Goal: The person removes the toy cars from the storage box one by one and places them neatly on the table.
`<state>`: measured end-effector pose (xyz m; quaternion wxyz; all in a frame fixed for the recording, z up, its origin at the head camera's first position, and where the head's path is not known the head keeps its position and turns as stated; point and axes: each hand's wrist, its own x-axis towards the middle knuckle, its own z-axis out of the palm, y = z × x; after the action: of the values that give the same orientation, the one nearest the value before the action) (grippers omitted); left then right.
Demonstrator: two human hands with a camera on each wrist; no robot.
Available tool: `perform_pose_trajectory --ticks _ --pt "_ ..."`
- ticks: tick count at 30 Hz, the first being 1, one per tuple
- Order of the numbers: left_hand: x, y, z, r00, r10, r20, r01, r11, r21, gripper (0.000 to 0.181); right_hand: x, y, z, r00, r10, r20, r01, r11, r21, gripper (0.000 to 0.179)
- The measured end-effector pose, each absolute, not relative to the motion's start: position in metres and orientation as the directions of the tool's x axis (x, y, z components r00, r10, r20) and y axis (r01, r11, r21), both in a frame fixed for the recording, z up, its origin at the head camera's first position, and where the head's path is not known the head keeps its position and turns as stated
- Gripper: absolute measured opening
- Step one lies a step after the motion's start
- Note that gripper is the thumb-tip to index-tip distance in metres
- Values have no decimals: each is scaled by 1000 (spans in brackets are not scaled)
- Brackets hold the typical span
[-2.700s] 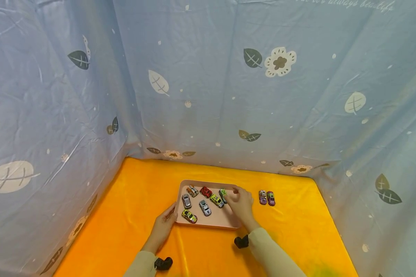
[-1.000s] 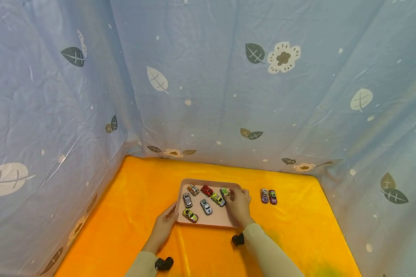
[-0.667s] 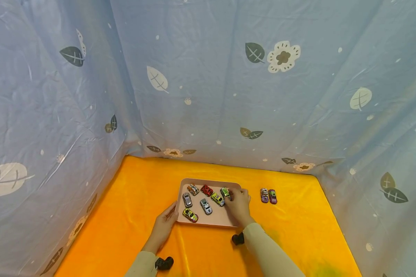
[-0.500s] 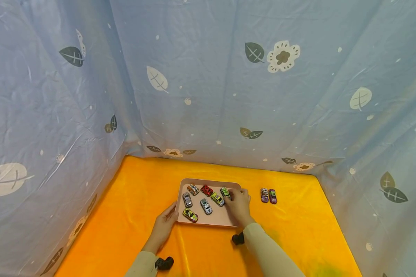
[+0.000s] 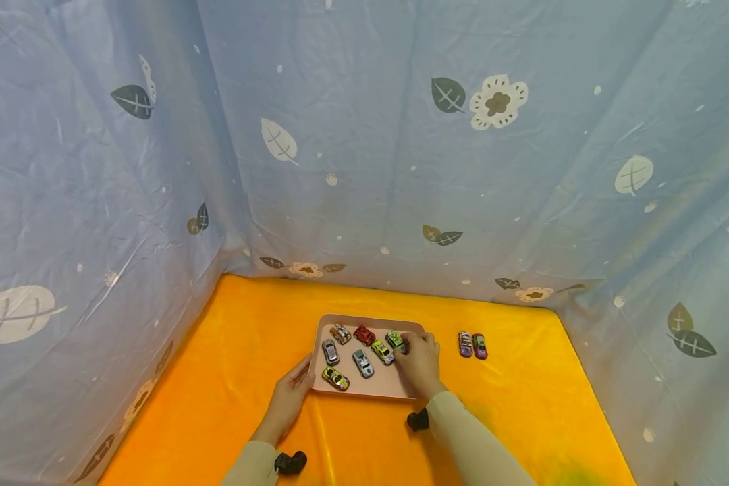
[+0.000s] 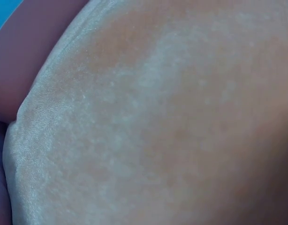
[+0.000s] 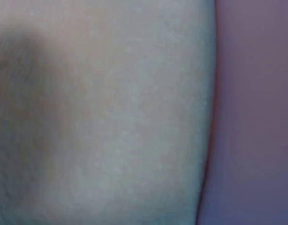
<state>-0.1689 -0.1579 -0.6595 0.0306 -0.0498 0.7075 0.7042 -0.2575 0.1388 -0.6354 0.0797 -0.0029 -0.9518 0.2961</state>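
Observation:
My left hand (image 5: 288,398) grips the left edge of a shallow pink tray (image 5: 379,386) in the head view. Inside the tray, my right hand (image 5: 420,364) pinches a green toy car (image 5: 395,339), its fingers covering the car's near right side. Close by lie a yellow toy car (image 5: 382,351), a red toy car (image 5: 364,335) and a silver-blue one (image 5: 362,363). Farther left are an orange-white car (image 5: 341,333), a grey car (image 5: 331,352) and a yellow-pink car (image 5: 336,378). Skin fills most of both wrist views, hiding the fingers.
Two purple toy cars, one with a white top (image 5: 465,344) and one with green (image 5: 480,346), stand side by side right of the tray. A yellow-orange cloth (image 5: 510,398) covers the surface. Blue patterned curtains (image 5: 352,135) close off the back and sides.
My right hand has come slightly left and lower over the tray since the oldest frame. The green car's front has turned a little leftward. My left hand keeps its place on the tray.

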Motion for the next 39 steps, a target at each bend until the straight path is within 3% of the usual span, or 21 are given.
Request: perform_pose_trajectory --ticks 11,21,33,39 --pt "-168 -158 -660 -994 -54 -92 -94 40 995 50 -250 144 -621 -967 5 253 -181 686 -705 35" --pt "-168 -160 -661 -993 -46 -108 -109 9 994 48 -247 167 -609 -957 53 285 -186 639 -746 37" --pt "-168 -158 -659 -993 -46 -105 -105 -2 994 47 -242 218 -606 -932 143 332 -149 686 -712 38" --pt "-168 -157 -661 -995 -47 -85 -87 26 996 49 -240 250 -612 -928 295 229 11 636 -772 39"
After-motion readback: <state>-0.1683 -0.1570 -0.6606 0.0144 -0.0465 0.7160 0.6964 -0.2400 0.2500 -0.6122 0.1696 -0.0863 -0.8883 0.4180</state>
